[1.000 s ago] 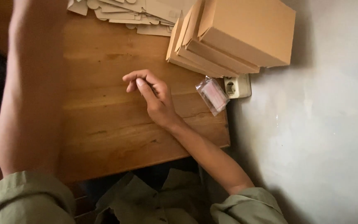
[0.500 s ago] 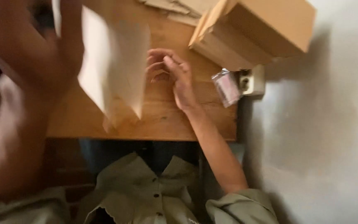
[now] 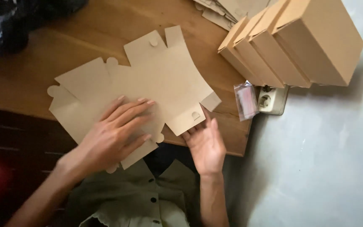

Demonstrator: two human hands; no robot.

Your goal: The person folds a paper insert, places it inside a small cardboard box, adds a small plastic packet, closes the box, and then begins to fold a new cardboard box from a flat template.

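Both hands are working one flat cardboard box blank [image 3: 148,84]: left hand [image 3: 114,134] fingers [image 3: 133,110] are pressing spread flat on it, right hand [image 3: 206,145] fingers are lying open, touching its near edge. It's lying on the wooden table [image 3: 43,71], folded boxes [image 3: 290,42] stacked just beyond.
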